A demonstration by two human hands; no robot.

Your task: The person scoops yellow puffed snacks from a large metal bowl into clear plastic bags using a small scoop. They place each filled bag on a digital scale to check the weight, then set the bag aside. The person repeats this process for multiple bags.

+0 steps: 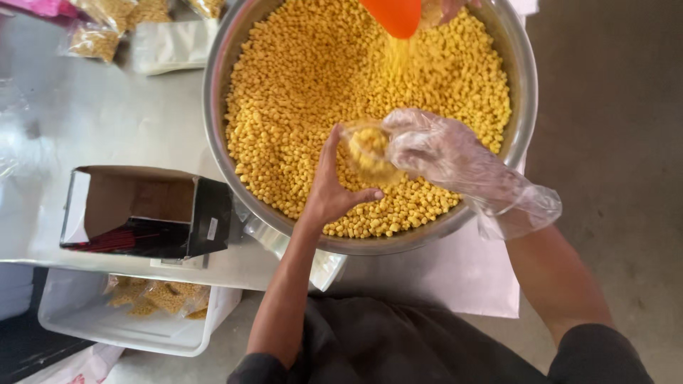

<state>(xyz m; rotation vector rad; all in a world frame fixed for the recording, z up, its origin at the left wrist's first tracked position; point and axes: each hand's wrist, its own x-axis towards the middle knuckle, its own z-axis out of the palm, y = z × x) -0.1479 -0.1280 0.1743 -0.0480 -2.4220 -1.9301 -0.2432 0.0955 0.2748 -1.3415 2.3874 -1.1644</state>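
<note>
Holding steady over the bowl: two hands meet on one small clear bag (pixel 368 151), above the near half of the big steel bowl (pixel 523 85) of yellow puffed snack balls (pixel 306 85).
Left hand (pixel 329 186): bare, coming up from 6 o'clock, thumb and fingers curled around the bag's left side, closed on it, not wide.
Right hand (pixel 445 153): in a loose clear plastic glove, coming in from 4 o'clock, fingers pinched on the bag's right edge at its mouth.
Bag from the hands: it sits right between them, at 1 o'clock from the left palm and at 9 o'clock from the gloved one; both touch it, neither is nearer.
Bag's fill: partly full of the same yellow balls.
Bag's long axis: hard to call through the crumpled film; it seems to run roughly 12 to 6, mouth toward 12, but I cannot be sure.
Orange scoop (pixel 393 16): at 12 o'clock from the bag, well apart, at the bowl's far rim, tip pointing down toward 6, a thin stream of yellow falling off it; another person's hand on it is only just in view.
Open cardboard box (pixel 146 212): out at 9 o'clock on the steel bench (pixel 92 117), lying on its side with its opening facing up at the camera.
White tub (pixel 92 323): down at 8 o'clock, below the bench edge, filled bags inside.
</note>
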